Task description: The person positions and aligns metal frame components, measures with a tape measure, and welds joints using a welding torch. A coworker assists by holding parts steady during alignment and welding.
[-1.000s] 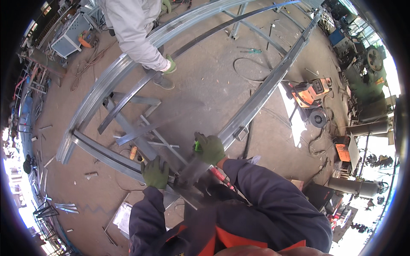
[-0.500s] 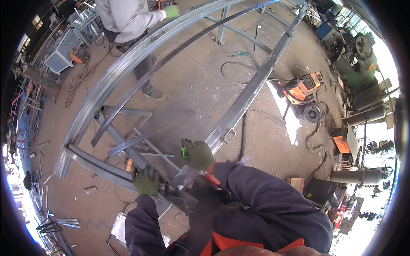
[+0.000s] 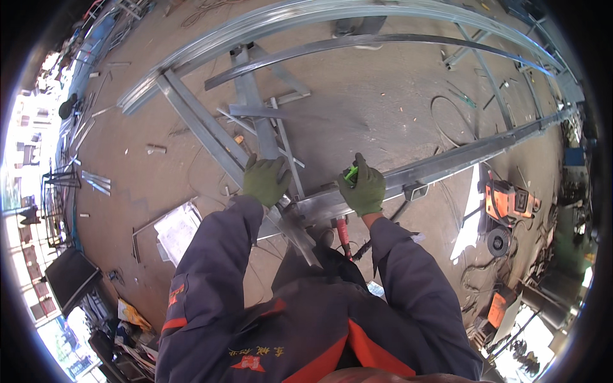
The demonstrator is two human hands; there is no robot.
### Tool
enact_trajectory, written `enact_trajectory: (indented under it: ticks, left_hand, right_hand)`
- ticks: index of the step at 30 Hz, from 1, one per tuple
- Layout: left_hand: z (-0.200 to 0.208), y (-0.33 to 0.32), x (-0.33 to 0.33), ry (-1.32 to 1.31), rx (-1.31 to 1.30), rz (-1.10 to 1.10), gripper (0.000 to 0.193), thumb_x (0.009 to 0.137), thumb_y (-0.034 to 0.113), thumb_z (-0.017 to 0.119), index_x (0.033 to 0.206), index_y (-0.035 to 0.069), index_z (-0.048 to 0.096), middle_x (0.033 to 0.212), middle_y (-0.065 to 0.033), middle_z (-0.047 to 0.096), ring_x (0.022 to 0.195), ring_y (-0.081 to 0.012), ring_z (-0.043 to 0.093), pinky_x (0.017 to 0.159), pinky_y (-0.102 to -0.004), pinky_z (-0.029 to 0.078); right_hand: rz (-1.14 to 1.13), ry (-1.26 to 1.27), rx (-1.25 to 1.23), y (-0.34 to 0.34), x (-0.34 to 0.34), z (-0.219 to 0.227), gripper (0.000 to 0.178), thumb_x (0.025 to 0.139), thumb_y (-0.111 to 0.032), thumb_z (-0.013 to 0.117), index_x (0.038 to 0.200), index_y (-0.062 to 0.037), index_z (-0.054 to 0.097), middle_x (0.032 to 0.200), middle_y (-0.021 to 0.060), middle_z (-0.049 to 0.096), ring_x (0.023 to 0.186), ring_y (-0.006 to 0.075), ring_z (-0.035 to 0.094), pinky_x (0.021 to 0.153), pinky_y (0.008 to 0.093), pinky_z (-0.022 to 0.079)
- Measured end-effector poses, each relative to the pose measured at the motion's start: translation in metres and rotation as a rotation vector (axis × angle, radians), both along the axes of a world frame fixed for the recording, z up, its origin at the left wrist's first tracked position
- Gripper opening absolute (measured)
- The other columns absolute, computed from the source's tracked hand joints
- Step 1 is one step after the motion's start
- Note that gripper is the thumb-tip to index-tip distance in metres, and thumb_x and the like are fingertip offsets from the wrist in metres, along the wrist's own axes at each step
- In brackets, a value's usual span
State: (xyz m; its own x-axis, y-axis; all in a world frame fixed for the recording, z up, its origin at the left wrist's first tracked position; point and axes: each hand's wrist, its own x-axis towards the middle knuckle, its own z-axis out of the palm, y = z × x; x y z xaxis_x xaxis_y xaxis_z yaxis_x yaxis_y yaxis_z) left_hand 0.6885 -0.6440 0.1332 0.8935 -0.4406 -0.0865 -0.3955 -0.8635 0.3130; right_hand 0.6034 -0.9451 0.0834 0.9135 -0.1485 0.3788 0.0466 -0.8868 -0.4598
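Observation:
A green tape measure (image 3: 350, 174) is gripped in my right hand (image 3: 365, 189), which wears a green glove. That hand is above the long straight steel beam (image 3: 440, 159), close to its near end. My left hand (image 3: 265, 182), gloved too, is at the corner where the beam meets a shorter steel channel (image 3: 207, 134). Its fingers are curled, and what they hold is hidden. No tape blade can be made out between the hands. Below the corner, a tool with a red handle (image 3: 343, 236) hangs beside my leg.
Curved steel rails (image 3: 268, 22) arch across the far side, with a thinner curved bar (image 3: 306, 46) inside them. An orange machine (image 3: 507, 201) with a wire spool (image 3: 499, 242) stands at right. Paper sheets (image 3: 179, 231) lie on the floor at left. Cables cross the floor.
My view has swung, bringing the near corner and my torso further into sight. The co-worker has mostly left the picture. My right hand still holds the tape measure, now further from my left hand.

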Motion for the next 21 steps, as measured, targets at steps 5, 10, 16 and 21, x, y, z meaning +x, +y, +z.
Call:
enact_trajectory:
  ticks: [5,10,16,21]
  left_hand:
    - [-0.001,0.002,-0.001,-0.044,-0.039,-0.024,0.051,0.108,0.042,0.064,0.145,0.008,0.072,0.128,-0.0162,0.082,0.129,-0.037,0.073,0.133,-0.0595,0.035]
    - [-0.008,0.005,0.0,-0.038,-0.033,-0.014,0.051,0.108,0.042,0.066,0.142,0.006,0.074,0.127,-0.0158,0.082,0.129,-0.0363,0.073,0.133,-0.0597,0.036]
    - [-0.006,0.004,0.001,0.012,-0.008,-0.011,0.053,0.108,0.045,0.065,0.145,0.008,0.072,0.131,-0.0151,0.081,0.133,-0.0365,0.071,0.134,-0.0601,0.034]
    - [-0.002,0.004,0.002,0.05,0.021,-0.013,0.053,0.109,0.045,0.063,0.147,0.009,0.07,0.134,-0.0159,0.08,0.137,-0.0367,0.069,0.135,-0.0604,0.032]
  right_hand:
    - [-0.002,0.023,0.007,0.002,-0.001,0.007,0.073,0.089,-0.033,0.088,0.15,-0.0015,0.062,0.108,0.0113,0.081,0.084,0.0356,0.074,0.078,0.0521,0.06]
    - [0.0,0.046,0.018,0.002,-0.001,0.004,0.077,0.088,-0.036,0.089,0.152,-0.0015,0.061,0.113,0.0115,0.081,0.089,0.0357,0.076,0.081,0.0519,0.061]
    - [-0.012,0.087,-0.001,0.002,-0.002,0.002,0.082,0.088,-0.04,0.09,0.154,-0.0018,0.059,0.114,0.0104,0.081,0.092,0.0357,0.076,0.084,0.0521,0.06]
    - [-0.012,0.069,-0.03,0.001,-0.002,0.0,0.084,0.087,-0.042,0.091,0.155,-0.0021,0.059,0.114,0.0097,0.081,0.091,0.036,0.076,0.083,0.052,0.059]
